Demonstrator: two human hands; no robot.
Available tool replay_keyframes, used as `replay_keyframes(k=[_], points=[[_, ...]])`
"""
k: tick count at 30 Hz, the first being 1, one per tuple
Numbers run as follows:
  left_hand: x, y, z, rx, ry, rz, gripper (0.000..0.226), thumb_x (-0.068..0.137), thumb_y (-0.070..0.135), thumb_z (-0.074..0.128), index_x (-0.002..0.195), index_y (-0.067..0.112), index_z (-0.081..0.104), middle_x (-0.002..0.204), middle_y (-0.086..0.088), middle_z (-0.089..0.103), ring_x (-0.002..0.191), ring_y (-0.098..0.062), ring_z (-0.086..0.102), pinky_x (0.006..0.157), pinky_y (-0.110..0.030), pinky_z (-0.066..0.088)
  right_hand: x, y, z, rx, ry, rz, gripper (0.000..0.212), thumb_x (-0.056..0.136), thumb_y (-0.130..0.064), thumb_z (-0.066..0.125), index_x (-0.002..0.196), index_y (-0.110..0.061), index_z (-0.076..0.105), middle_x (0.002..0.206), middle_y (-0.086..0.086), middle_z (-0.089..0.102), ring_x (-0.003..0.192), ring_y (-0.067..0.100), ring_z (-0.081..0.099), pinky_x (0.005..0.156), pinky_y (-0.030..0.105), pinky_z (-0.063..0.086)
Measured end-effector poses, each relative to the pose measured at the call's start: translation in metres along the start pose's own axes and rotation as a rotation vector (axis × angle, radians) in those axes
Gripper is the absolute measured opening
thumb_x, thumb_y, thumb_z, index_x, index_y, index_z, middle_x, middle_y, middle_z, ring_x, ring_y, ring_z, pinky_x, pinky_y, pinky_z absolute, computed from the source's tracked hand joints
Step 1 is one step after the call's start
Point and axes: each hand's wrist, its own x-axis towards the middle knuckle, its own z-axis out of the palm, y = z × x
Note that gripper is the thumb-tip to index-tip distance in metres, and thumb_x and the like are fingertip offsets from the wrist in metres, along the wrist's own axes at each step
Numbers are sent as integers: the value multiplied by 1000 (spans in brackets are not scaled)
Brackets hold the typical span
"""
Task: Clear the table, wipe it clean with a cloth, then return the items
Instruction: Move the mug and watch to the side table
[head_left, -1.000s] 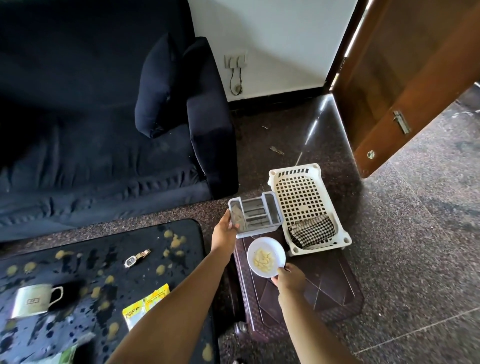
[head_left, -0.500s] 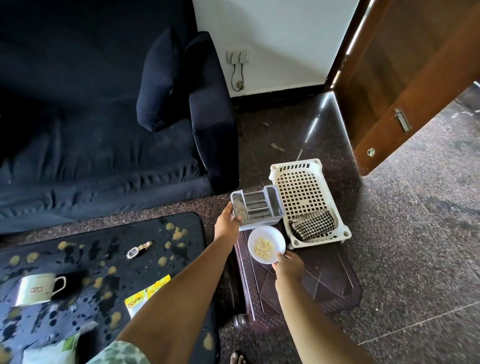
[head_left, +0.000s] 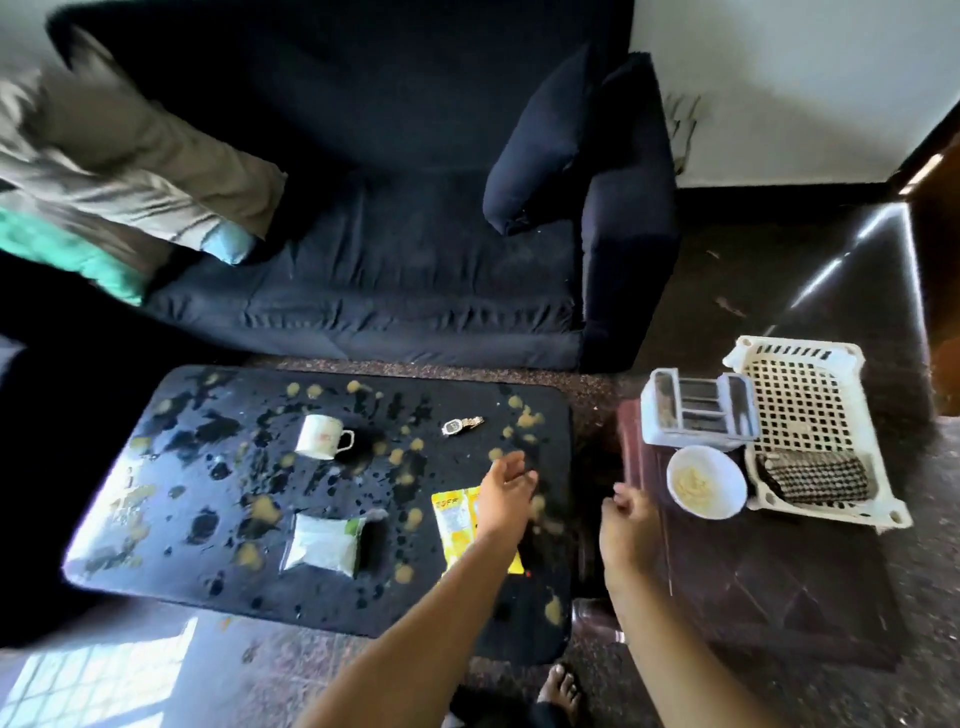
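Black tabletop (head_left: 171, 519), spattered; both my hands are open and empty. Left grip (head_left: 506, 486) should take the wristwatch (head_left: 461, 425) first, lifting it clear of the spills.

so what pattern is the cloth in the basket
Black-and-white check on the cloth, lying in the white basket; head view.
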Motion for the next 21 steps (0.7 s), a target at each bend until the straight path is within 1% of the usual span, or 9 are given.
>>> replay_keyframes(k=[2,3,5,8,10,13,15,18,21], points=[[-4,-14,-51,-37,118,-25,26,91,8,60,116,17,60,110,1,66,86,-8,61,65,-10,45,-20,-1,29,-99,-111,-76,21,83,0,60,102,-3,68,102,17,65,96,35,60,84,36,45],[-4,-24,-80,-58,199,-40,25,90,7,60,113,17,60,108,0,67,84,-9,61,67,-12,47,-32,-3,46,-149,-177,-105,20,83,-1,61,101,-4,68,102,16,65,95,34,61,83,35,45],[0,-38,-130,-89,340,-78,24,89,5,61,112,14,61,108,-6,68,86,-13,62,76,-21,49,-52,-6,76,-244,-290,-147,19,84,-5,62,102,-8,68,104,13,65,96,31,61,82,33,45],[13,-49,-190,-98,438,-120,23,90,3,59,112,11,58,110,-11,66,87,-16,60,71,-18,47,-69,-16,116,-404,-406,-228,23,84,-8,62,106,-12,67,108,9,66,102,28,59,78,28,41],[30,-51,-219,-80,478,-124,23,91,3,59,112,11,57,112,-11,65,89,-18,59,75,-23,46,-70,-26,141,-497,-469,-287,27,84,-8,59,110,-16,66,112,5,65,106,24,58,76,24,38],[65,-44,-249,67,455,-113,29,89,9,61,116,17,57,108,-2,61,89,-20,60,76,-32,49,-55,-40,181,-646,-487,-359,31,86,-10,56,115,-19,61,120,4,60,110,24,55,83,30,44],[92,-39,-262,228,397,-87,40,87,11,62,126,15,54,117,-4,59,98,-23,59,78,-34,49,-40,-50,205,-765,-450,-402,34,87,-10,55,119,-21,58,124,3,56,113,25,53,85,32,45],[130,-33,-274,447,368,-68,54,86,12,61,136,15,45,134,-11,48,118,-29,49,95,-38,43,-20,-60,232,-952,-403,-467,36,89,-10,53,123,-24,52,128,1,51,116,25,50,86,33,44],[165,-30,-283,539,397,-33,59,86,15,60,141,12,37,143,-13,38,131,-30,35,108,-39,32,-1,-60,252,-1080,-392,-533,38,91,-9,47,125,-25,48,128,2,48,117,26,47,86,35,46]])
